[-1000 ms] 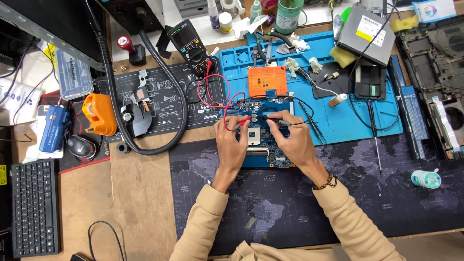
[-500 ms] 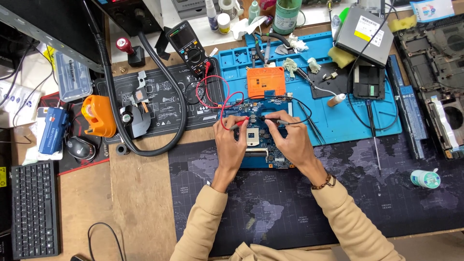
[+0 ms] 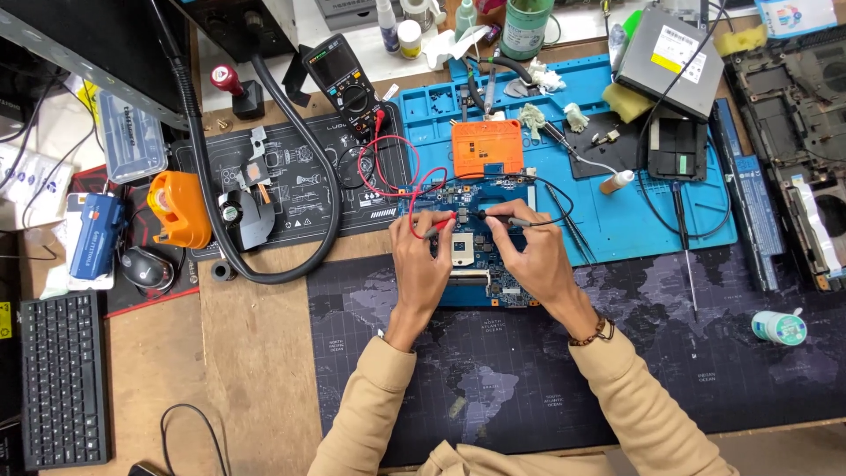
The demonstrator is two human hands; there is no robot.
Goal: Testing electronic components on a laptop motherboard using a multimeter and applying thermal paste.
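Two probes over one blue circuit board: left hand fingers pinch the red probe, right hand fingers pinch the black probe.

Bare wood bench, matt blue rubbery mat, glossy orange plastic box
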